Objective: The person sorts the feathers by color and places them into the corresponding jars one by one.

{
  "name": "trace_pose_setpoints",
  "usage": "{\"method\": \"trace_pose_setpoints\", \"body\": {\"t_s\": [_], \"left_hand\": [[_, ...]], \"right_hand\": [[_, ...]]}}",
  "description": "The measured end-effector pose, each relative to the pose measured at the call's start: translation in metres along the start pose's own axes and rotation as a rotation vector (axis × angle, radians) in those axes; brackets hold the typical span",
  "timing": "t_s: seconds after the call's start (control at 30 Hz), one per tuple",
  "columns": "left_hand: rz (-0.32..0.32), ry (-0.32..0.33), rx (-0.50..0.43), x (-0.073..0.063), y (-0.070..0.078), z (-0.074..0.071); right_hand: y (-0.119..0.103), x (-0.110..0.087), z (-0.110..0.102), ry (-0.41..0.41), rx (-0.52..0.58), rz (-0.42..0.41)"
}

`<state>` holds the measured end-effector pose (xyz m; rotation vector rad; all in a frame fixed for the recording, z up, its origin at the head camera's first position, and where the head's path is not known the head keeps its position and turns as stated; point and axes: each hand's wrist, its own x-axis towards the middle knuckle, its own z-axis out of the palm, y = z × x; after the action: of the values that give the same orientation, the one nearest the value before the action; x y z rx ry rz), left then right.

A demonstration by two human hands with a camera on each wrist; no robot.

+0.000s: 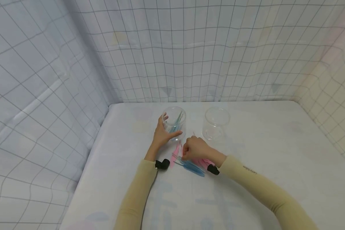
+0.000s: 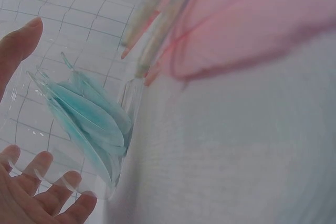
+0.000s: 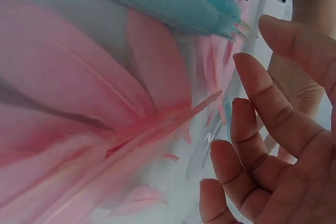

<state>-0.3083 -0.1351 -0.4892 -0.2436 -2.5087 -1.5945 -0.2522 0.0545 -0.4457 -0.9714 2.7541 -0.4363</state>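
My left hand (image 1: 161, 135) grips a clear glass jar (image 1: 181, 127), thumb on the near side and fingers round the far left. Inside the jar lean several light blue feathers (image 2: 86, 121). Lower right of it, my right hand (image 1: 197, 148) hovers over loose feathers, its fingers slightly bent and apart, holding nothing in the right wrist view. Loose blue feathers (image 1: 193, 169) lie just below that hand. Pink feathers (image 3: 79, 72) spread beneath and beside it, partly hidden by the hand and wrist in the head view.
A second clear glass jar (image 1: 216, 124) stands to the right of the first, with no feathers visible in it. The white tabletop (image 1: 264, 143) meets grid-patterned cloth (image 1: 189, 64) at the back and sides. Black wrist cameras (image 1: 163, 164) sit on both wrists.
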Motion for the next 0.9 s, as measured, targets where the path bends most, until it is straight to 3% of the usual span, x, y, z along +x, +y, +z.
{"method": "trace_pose_setpoints", "body": {"t_s": [0.4, 0.9], "left_hand": [[0.008, 0.001, -0.003, 0.001, -0.001, 0.001], [-0.002, 0.004, -0.014, -0.001, 0.0, 0.001]], "right_hand": [[0.002, 0.003, 0.016, -0.003, -0.045, 0.024], [0.011, -0.001, 0.003, 0.063, 0.128, 0.042]]}}
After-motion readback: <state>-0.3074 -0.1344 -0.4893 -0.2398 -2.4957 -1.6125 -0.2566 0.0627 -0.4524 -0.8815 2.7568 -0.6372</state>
